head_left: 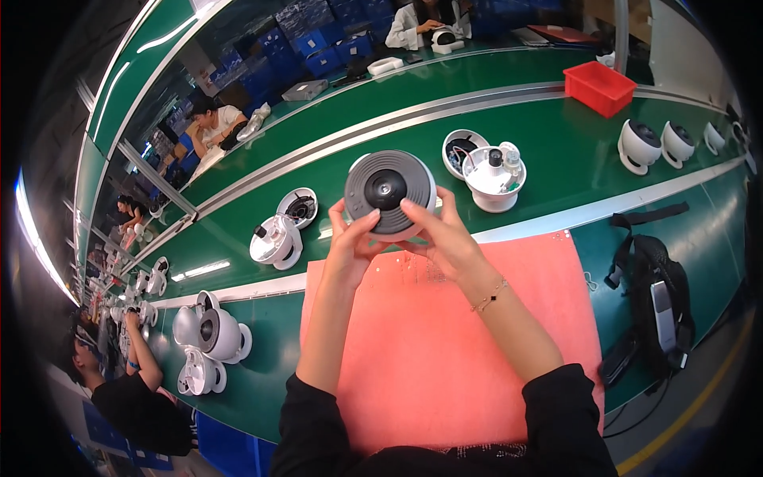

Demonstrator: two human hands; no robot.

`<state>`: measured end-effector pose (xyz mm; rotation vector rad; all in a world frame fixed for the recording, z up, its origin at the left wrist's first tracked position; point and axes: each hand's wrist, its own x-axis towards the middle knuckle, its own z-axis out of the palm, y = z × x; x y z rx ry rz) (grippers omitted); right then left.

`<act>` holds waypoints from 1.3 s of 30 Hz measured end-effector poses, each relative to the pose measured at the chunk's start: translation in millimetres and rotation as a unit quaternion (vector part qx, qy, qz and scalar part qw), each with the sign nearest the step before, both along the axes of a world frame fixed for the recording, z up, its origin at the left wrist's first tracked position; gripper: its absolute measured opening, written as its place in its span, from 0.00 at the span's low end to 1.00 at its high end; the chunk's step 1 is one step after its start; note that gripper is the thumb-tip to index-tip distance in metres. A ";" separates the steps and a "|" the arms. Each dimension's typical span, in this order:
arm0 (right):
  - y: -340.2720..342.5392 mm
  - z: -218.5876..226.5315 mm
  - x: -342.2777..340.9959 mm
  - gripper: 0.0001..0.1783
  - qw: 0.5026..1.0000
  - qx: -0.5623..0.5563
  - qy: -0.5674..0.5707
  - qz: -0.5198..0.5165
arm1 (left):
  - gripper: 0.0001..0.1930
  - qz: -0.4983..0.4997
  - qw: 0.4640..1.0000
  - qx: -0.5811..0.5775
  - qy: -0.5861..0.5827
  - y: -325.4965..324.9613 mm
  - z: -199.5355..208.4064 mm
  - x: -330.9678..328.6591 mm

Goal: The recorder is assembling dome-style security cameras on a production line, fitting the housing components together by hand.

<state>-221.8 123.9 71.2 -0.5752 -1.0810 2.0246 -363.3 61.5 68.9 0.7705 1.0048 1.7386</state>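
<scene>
at centre frame, above the pink mat: left hand and right hand both clasping a round grey-fronted camera dome, thumbs on its face.

Pretty bright overhead lighting, strip-light glare on the green conveyor around 9 o'clock, heavy fisheye bending and black corners, center sharp.

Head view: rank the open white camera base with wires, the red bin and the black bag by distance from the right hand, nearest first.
1. Open white camera base, just beyond the right hand, on the belt.
2. Black bag, off to the right.
3. Red bin, far right, across the belt.
</scene>
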 end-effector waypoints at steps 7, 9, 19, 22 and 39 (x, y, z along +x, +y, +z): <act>30.4 -14.5 13.8 0.30 0.976 -0.158 0.121 0.090 | 0.31 -0.081 0.981 -0.134 -0.115 41.0 -31.2 -20.1; 34.5 -13.1 18.6 0.28 0.979 -0.151 0.101 0.094 | 0.32 -0.120 0.967 -0.104 -0.200 47.3 -42.9 -26.6; 95.0 -34.8 88.5 0.24 0.984 -0.086 -0.123 -0.096 | 0.35 -0.150 0.935 0.172 -0.270 50.3 -80.8 -37.6; 90.4 -46.6 71.9 0.26 0.978 -0.065 -0.199 0.000 | 0.37 -0.171 0.920 0.237 -0.260 58.1 -94.5 -41.3; 130.1 -64.5 107.6 0.38 0.930 -0.052 0.096 -0.351 | 0.40 0.059 0.988 -0.113 -0.084 107.3 -78.0 -14.6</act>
